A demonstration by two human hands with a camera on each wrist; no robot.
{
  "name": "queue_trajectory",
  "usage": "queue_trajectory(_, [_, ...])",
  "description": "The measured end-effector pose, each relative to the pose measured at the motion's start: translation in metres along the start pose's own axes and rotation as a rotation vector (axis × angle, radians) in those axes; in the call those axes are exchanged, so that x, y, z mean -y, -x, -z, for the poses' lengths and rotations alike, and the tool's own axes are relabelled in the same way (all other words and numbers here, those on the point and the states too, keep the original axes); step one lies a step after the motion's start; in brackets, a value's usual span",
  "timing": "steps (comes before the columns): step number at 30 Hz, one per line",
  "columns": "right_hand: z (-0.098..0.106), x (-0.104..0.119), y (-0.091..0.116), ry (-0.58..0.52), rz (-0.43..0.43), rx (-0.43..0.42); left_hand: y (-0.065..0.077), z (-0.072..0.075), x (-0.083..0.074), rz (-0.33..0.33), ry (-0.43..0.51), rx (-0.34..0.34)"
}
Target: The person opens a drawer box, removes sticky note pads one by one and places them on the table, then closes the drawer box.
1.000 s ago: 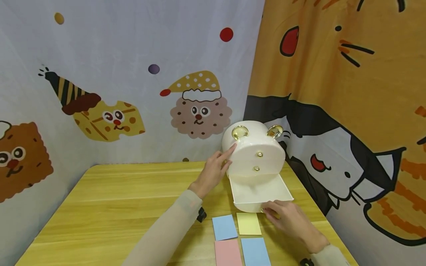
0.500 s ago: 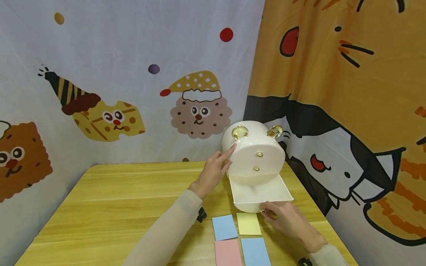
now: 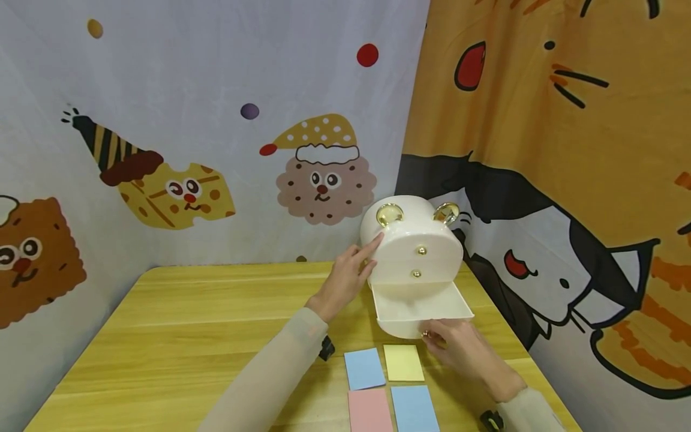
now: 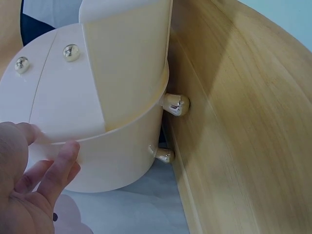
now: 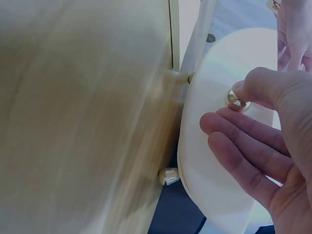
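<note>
A rounded white drawer box [image 3: 415, 216] with gold ears and gold knobs stands at the table's back right. Its lowest drawer [image 3: 421, 300] is pulled out toward me, and its bare inside shows. My right hand [image 3: 466, 354] pinches the gold knob [image 5: 236, 100] on that drawer's front between thumb and index finger; the other fingers lie below it in the right wrist view. At the box's left side, my left hand [image 3: 342, 276] touches the wall with an extended index finger. Two upper drawers, with knobs [image 4: 71, 52] on their fronts, sit closed in the left wrist view.
On the wooden table [image 3: 216, 336], in front of the drawer, lie a yellow paper square [image 3: 403, 363], a pink one [image 3: 370, 410] and two blue ones [image 3: 364, 368]. Cartoon-printed curtains [image 3: 178, 72] hang close behind the box and to its right.
The drawer has slid slightly inward, toward the box, with my right hand on its knob. My left hand has stayed at the box's side.
</note>
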State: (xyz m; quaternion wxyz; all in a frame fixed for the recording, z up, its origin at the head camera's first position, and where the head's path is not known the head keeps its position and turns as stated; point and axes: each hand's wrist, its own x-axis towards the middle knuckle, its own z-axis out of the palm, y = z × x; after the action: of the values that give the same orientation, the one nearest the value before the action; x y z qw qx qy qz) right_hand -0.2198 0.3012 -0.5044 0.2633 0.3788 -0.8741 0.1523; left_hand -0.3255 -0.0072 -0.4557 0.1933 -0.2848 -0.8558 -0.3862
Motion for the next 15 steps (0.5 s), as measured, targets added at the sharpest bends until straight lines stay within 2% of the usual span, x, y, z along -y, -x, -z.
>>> queue_trajectory(15, [-0.008, -0.013, -0.014, 0.012, -0.053, 0.055, 0.0, -0.002, 0.001, -0.028, -0.015, -0.018])
